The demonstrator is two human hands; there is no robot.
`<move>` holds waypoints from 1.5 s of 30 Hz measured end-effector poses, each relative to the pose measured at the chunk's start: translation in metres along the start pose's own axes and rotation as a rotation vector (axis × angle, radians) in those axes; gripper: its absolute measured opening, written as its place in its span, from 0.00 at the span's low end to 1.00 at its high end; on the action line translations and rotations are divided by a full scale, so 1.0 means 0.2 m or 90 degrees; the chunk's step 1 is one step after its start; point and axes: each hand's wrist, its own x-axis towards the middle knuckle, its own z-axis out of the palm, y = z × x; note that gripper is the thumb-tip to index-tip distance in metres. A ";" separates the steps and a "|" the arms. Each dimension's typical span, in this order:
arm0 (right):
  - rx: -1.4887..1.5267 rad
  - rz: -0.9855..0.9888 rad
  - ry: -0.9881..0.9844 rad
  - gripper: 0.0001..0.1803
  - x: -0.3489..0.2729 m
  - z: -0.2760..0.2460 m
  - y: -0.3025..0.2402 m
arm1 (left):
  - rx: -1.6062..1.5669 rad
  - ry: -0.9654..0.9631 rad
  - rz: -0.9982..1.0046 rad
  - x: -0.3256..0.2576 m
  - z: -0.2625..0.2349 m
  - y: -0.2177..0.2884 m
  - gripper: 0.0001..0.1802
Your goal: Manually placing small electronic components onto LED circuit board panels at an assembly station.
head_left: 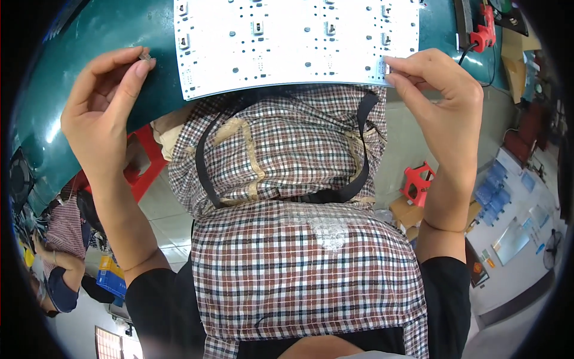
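Note:
A white circuit board [281, 54] lies at the near edge of the green table, dotted with small black parts and several small metal slide switches [258, 27]. At its near right corner my right hand [442, 84] is closed, thumb and forefinger pinching a small metal slide switch [385, 68] against the board. Off the board's left side, my left hand [107, 99] is raised over the table. Between its thumb and fingertips it pinches a small metallic part [145, 57], partly covered by the fingers.
The green table [78, 66] extends to the left. A red clamp-like tool [485, 33] with a black cable is at the far right. Red stools [418, 182] stand on the floor on both sides. Another person [63, 263] is at the lower left.

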 end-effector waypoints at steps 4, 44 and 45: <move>-0.104 -0.040 -0.022 0.13 0.00 -0.01 -0.03 | -0.010 -0.006 -0.036 0.02 -0.02 -0.01 0.13; -0.223 -0.166 -0.050 0.11 0.06 -0.07 -0.04 | -0.087 -0.084 -0.088 0.03 -0.04 -0.02 0.13; -0.191 -0.147 -0.081 0.10 0.08 -0.08 -0.04 | -0.067 -0.072 -0.067 0.02 -0.03 -0.01 0.13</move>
